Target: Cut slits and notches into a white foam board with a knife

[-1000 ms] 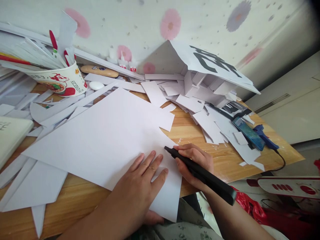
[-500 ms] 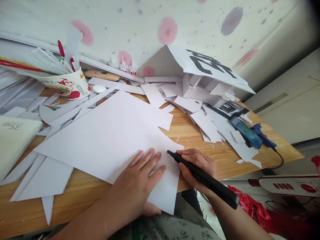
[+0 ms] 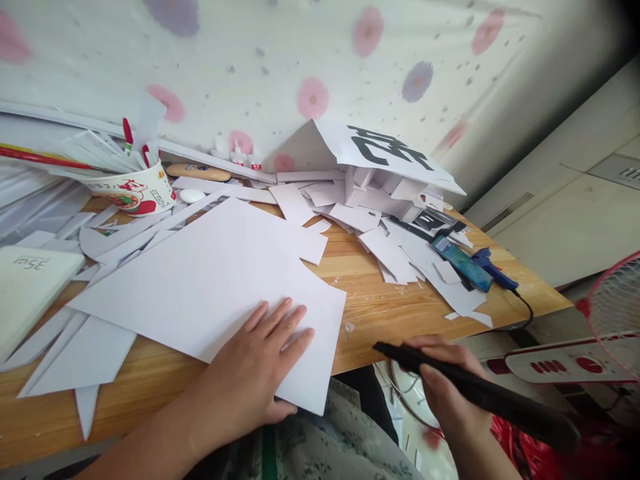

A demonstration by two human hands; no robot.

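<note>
My left hand [image 3: 265, 357] lies on a large white board [image 3: 215, 260], its fingers spread flat near the right-hand corner. The thumb of that hand sits at the board's near edge. The board rests on the wooden table [image 3: 370, 320], and its near corner juts past the table's front edge. In my right hand [image 3: 453, 380] is a black utility knife [image 3: 480, 390], its tip pointing left towards the board. Knife and hand are off to the right, apart from the board and beyond the table's front edge. The blade itself is too blurred to make out.
White offcuts [image 3: 390, 250] surround the board. A paper tub [image 3: 145, 190] of tools stands at the back left, a white box [image 3: 35, 287] nearer. Towards the right are a small white model [image 3: 383, 193], a phone [image 3: 463, 263] and a blue glue gun [image 3: 493, 270] with a cord.
My right hand has drawn the utility knife away from the board, right and towards me. My left hand stays on the board. The view has tilted up and turned slightly right.
</note>
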